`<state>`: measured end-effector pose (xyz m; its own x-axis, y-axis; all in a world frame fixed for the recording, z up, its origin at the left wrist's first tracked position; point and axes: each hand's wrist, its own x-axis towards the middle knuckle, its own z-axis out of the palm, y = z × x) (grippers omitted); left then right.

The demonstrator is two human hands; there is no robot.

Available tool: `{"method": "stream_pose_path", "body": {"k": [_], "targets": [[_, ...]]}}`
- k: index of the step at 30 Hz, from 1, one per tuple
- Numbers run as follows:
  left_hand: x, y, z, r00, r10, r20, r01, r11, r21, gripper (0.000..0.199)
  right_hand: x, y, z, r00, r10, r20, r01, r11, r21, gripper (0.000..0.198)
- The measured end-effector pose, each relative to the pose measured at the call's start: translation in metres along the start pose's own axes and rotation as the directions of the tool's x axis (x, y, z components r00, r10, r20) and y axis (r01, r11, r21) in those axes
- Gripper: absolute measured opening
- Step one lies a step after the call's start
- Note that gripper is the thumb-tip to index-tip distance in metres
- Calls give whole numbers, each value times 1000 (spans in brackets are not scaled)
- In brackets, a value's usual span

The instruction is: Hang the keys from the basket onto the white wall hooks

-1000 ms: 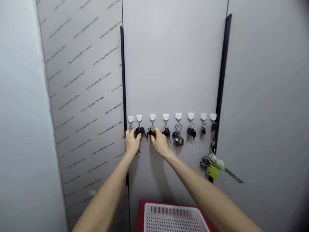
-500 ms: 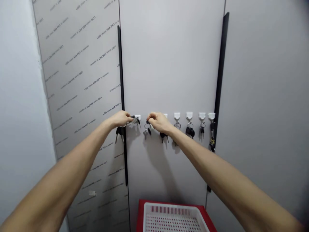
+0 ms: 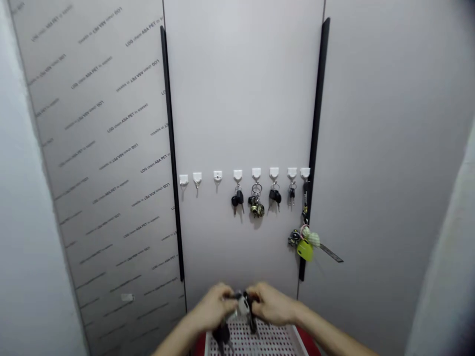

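My left hand (image 3: pixel 212 307) and my right hand (image 3: pixel 272 303) are together low in the view, just above a white perforated basket (image 3: pixel 272 341). Both hands grip key bunches (image 3: pixel 242 302) with black heads and silver blades; more keys dangle below my left hand (image 3: pixel 221 336). On the grey cabinet door a row of white hooks runs across. The three leftmost hooks (image 3: pixel 197 177) are bare. Key bunches hang on the others, such as the black-headed keys (image 3: pixel 237 199).
A large bunch with a green tag (image 3: pixel 305 249) hangs from the rightmost hook beside a black vertical handle strip (image 3: pixel 315 133). Another black strip (image 3: pixel 169 148) borders a film-covered panel on the left. The basket sits on something red (image 3: pixel 301 336).
My hands lifted key bunches off the three left hooks and dropped down with them over the basket. The view shifted left and down.
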<state>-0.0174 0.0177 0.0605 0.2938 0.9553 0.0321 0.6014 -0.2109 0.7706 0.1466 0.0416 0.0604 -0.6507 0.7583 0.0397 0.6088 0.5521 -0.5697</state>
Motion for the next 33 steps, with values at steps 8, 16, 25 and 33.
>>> {"method": "stream_pose_path", "body": {"k": [8, 16, 25, 33], "targets": [[25, 8, 6, 980, 186, -71, -180, 980, 89, 19, -4, 10, -47, 862, -13, -507, -33, 996, -81, 25], [107, 112, -54, 710, 127, -693, -232, 971, -60, 45, 56, -34, -127, 433, -31, -901, -205, 970, -132, 44], [118, 146, -82, 787, 98, -609, -317, 911, -263, 15, 57, -55, -166, 395, 23, -919, -169, 984, -48, 23], [99, 155, -101, 928, 42, -370, -183, 917, -356, 13, 57, -78, -186, 684, -35, -728, -192, 955, -226, 20]]}}
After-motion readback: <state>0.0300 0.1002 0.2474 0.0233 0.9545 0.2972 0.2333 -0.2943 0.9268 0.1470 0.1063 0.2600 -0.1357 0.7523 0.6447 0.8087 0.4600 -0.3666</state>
